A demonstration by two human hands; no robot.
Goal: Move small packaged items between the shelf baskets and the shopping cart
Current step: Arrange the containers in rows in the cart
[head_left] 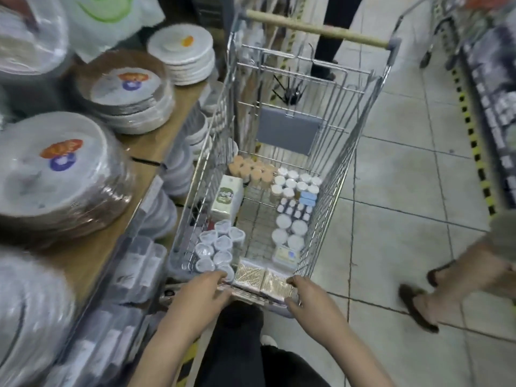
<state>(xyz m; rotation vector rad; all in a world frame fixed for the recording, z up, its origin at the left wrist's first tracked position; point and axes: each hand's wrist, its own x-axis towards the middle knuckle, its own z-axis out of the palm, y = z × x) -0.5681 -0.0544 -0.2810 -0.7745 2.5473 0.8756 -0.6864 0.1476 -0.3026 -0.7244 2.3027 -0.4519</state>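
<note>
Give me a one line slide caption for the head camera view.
Both hands grip the near rim of a stocked shopping cart.

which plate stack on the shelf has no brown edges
The far all-white stack with the orange label, nearest the cart handle; the other stacks show brown rims under their wrap.

We were in a shop aisle with a pale tiled floor (396, 191) (grey grout lines, a bit scuffed). A wooden shelf (150, 141) ran along our left, and yellow-and-black hazard tape (474, 146) edged the floor on the right.
</note>
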